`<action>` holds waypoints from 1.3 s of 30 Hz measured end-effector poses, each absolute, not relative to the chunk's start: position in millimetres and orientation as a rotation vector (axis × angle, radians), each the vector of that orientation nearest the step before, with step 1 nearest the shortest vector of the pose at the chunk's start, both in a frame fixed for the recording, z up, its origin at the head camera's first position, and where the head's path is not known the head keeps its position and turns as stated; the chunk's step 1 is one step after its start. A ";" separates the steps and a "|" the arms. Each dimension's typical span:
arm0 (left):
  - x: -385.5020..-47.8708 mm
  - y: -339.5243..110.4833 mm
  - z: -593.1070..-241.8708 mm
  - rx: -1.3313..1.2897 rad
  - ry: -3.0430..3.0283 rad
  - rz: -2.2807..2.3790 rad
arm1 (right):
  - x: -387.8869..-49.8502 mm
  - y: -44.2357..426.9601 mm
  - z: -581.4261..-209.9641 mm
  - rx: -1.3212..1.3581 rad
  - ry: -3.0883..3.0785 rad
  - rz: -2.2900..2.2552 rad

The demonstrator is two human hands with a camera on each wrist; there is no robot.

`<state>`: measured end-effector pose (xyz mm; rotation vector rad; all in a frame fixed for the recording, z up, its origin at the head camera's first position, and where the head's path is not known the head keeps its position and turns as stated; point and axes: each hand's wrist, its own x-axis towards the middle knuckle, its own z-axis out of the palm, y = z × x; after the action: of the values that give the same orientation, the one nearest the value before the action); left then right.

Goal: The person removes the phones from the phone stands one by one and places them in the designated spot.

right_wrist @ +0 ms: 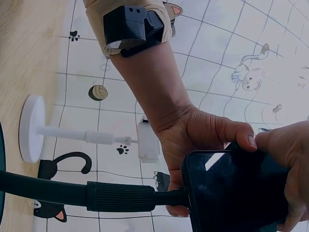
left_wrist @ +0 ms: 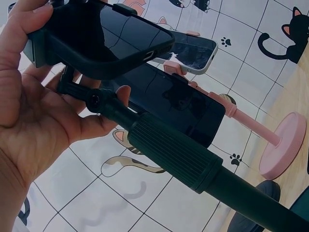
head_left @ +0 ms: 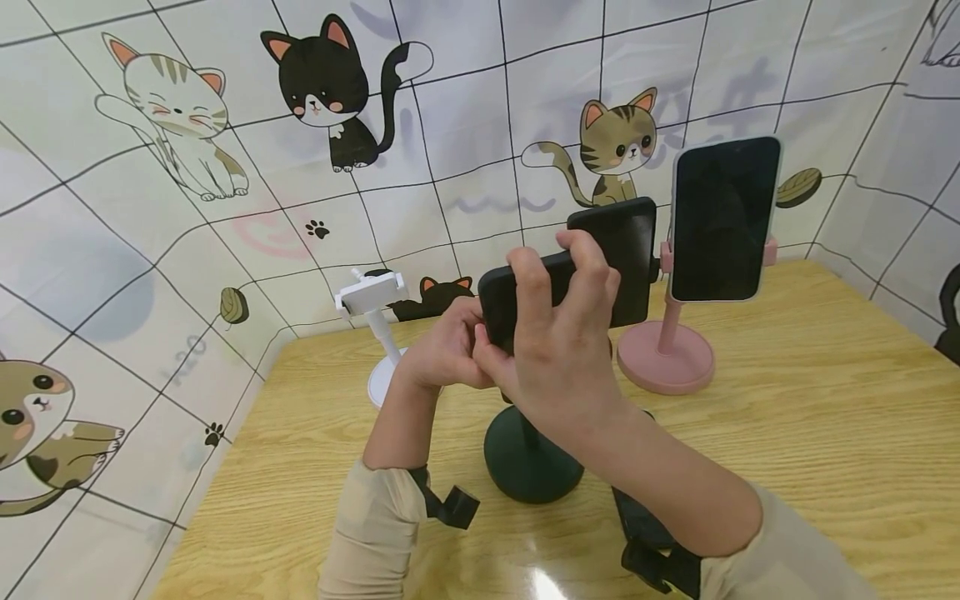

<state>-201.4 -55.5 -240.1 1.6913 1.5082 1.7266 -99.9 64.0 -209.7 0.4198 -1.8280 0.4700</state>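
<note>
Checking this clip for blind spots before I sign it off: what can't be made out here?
Head view: the middle of the held phone, behind the right hand.
Right wrist view: some fingers of the left hand, behind that phone.
Head view: part of the dark flat object on the table, covered by the right forearm.
Head view: black object, cut off by the right edge, unidentifiable.

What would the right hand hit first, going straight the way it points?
The right hand would likely first press the black smartphone it grips, on the green phone stand; beyond, probably the rear smartphone, though depth is unclear.
</note>
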 end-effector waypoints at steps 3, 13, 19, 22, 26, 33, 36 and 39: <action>-202.0 -55.7 -240.6 1.686 1.518 1.726 | -100.3 64.0 -209.3 0.424 -1.825 0.466; -204.7 -55.6 -242.2 1.697 1.548 1.720 | -101.5 64.7 -208.7 0.447 -1.821 0.498; -205.9 -55.2 -242.6 1.704 1.539 1.713 | -101.5 65.3 -208.1 0.465 -1.826 0.529; -206.7 -54.9 -242.6 1.705 1.536 1.715 | -101.5 65.5 -207.6 0.469 -1.826 0.539; -207.0 -54.4 -241.7 1.722 1.538 1.711 | -102.2 65.8 -207.2 0.480 -1.824 0.555; -207.3 -54.3 -240.4 1.745 1.581 1.695 | -104.2 66.7 -207.0 0.493 -1.813 0.573; -208.3 -53.3 -241.0 1.749 1.576 1.699 | -104.5 67.2 -206.9 0.495 -1.814 0.575; -209.3 -52.2 -241.9 1.751 1.556 1.699 | -104.6 68.2 -206.5 0.500 -1.821 0.576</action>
<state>-209.3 -52.2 -241.9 1.7513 1.5560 1.6991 -104.6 68.2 -206.5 0.4996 -1.8215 0.5758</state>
